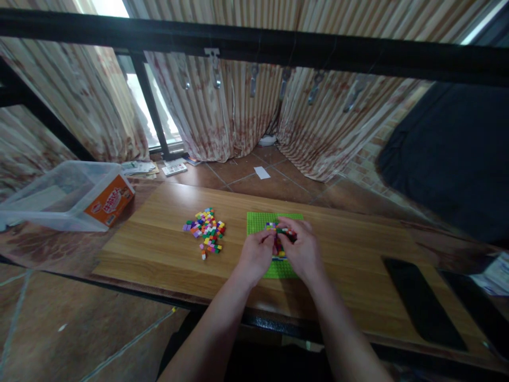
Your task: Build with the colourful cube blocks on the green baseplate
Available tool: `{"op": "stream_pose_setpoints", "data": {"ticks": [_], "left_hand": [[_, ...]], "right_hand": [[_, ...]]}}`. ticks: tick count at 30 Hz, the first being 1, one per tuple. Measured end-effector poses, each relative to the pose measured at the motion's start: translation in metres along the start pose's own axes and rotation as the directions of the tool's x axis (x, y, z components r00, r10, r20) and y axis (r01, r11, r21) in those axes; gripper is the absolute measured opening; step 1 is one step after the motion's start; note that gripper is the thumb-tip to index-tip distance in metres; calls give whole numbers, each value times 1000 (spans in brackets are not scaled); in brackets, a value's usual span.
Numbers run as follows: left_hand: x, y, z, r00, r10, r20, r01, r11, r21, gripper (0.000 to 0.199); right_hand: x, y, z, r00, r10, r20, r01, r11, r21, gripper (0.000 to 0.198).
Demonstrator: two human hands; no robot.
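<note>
A green studded baseplate (254,222) lies on the wooden board, with a small build of colourful toy bricks (281,253) on it. My left hand (257,253) is at the build's left side, thumb and fingers pinched together; what they hold is too small to make out. Over the right side of the build, my right hand (303,248) has its fingers curled in against the bricks, and its fingertips are partly hidden. Both hands cover much of the build. A loose heap of small multicoloured bricks (207,231) lies to the left of the baseplate.
The wooden board (159,239) rests on a table. At far left stands a clear plastic bin (75,196) with an orange label. A black phone-like slab (423,302) lies at the right. A dark bar (254,45) crosses above, with curtains (230,111) behind.
</note>
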State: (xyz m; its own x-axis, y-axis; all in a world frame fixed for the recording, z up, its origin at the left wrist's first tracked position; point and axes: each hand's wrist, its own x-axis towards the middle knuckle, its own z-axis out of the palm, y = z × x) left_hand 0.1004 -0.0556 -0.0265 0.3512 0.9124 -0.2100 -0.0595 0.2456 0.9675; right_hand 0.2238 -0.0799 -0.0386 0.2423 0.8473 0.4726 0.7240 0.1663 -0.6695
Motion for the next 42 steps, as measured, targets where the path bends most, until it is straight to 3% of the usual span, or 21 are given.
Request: {"op": "stream_pose_setpoints", "data": {"ticks": [5, 10, 18, 21, 25, 28, 32, 37, 42], "left_hand": [[0, 0, -1, 1000, 28, 6, -28, 998, 59, 23], [3, -4, -1, 997, 65, 31, -67, 995, 76, 25], [4, -3, -1, 998, 54, 11, -55, 995, 85, 24], [1, 1, 0, 1000, -6, -20, 6, 1000, 2, 24], [-7, 15, -4, 977, -215, -10, 199, 920, -337, 17], [-9, 27, -10, 948, -315, 49, 278, 739, -614, 22], [-8, 36, -15, 940, -335, 69, 268, 597, -756, 32], [-8, 37, -13, 948, -291, 128, 278, 562, -779, 39], [-9, 36, -14, 951, -263, 160, 293, 614, -733, 43]], "right_hand": [[0, 3, -1, 991, 58, -118, -65, 997, -51, 28], [-2, 10, 9, 986, 139, -97, -147, 986, -82, 40], [2, 17, 18, 948, 309, -74, -306, 950, 57, 41], [3, 17, 19, 943, 325, -71, -320, 945, 73, 40], [2, 16, 20, 941, 333, -64, -327, 941, 83, 40], [0, 13, 14, 945, 311, -105, -305, 950, 69, 41], [0, -2, 0, 961, 163, -222, -153, 986, 63, 29], [-1, -24, -8, 990, 28, -138, -6, 987, 163, 18], [-5, -32, -6, 998, -49, 34, 47, 996, 73, 19]]}}
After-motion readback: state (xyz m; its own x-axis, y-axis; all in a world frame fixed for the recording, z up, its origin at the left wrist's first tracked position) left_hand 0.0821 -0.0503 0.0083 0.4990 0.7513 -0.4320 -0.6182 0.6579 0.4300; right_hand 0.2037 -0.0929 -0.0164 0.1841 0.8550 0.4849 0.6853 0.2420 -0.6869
